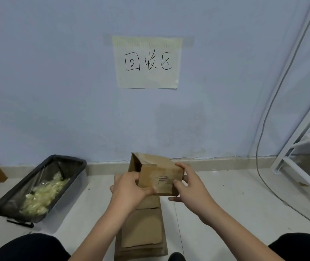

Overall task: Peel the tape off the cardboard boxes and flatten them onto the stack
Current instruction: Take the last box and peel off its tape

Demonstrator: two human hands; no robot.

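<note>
A small brown cardboard box (pixel 159 174) is held up in front of the wall, with one end open at its upper left and clear tape across the face towards me. My left hand (pixel 131 187) grips its left edge, thumb along the bottom. My right hand (pixel 190 187) grips its right side, fingers curled round the edge. Under the box a stack of flattened cardboard (pixel 142 232) lies on the floor between my knees.
A black bin (pixel 69 162) lined with plastic sits on the floor at left and holds crumpled pale tape. A paper sign (pixel 147 62) is taped to the wall. A white metal frame (pixel 301 153) and a cable (pixel 263 166) stand at right.
</note>
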